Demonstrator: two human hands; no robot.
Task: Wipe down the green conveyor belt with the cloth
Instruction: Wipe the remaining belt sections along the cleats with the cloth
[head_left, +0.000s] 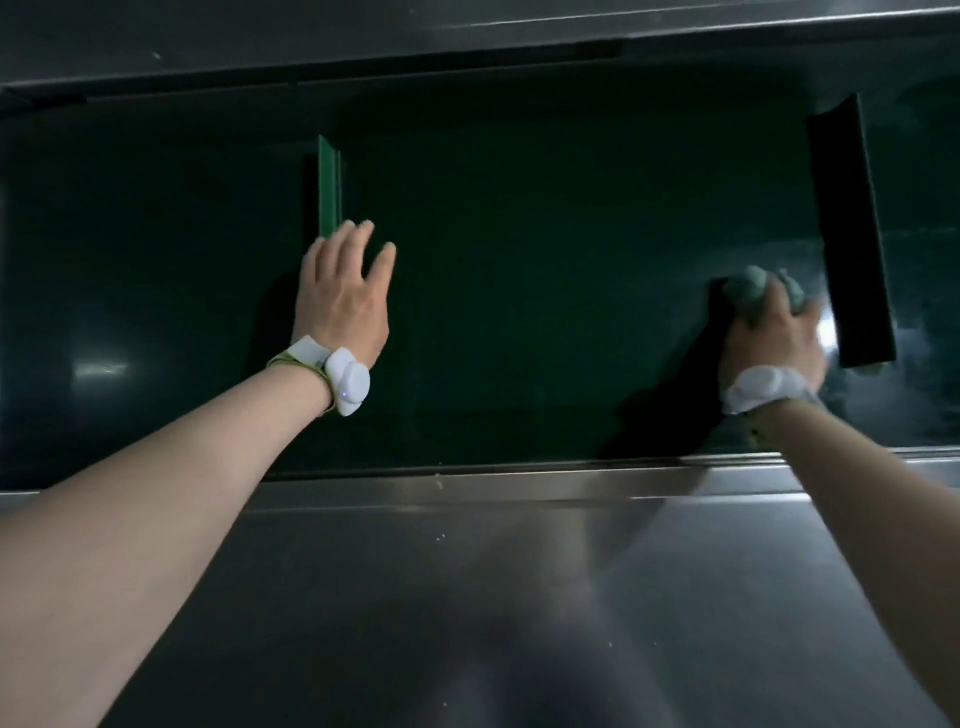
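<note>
The dark green conveyor belt (545, 260) runs left to right across the middle of the view. My left hand (345, 291) rests on the belt with its fingers spread, against the near end of an upright green cleat (330, 187). My right hand (774, 332) is closed on a bunched grey-green cloth (753, 288) and presses it to the belt, just left of a second, darker cleat (852, 234). The belt around the cloth looks streaked and hazy. Both wrists carry white bands.
A stainless steel rail and sloping panel (467, 571) border the belt on my side, with a few pale specks on them. Another metal edge (467, 47) runs along the far side. The two upright cleats stand above the belt surface.
</note>
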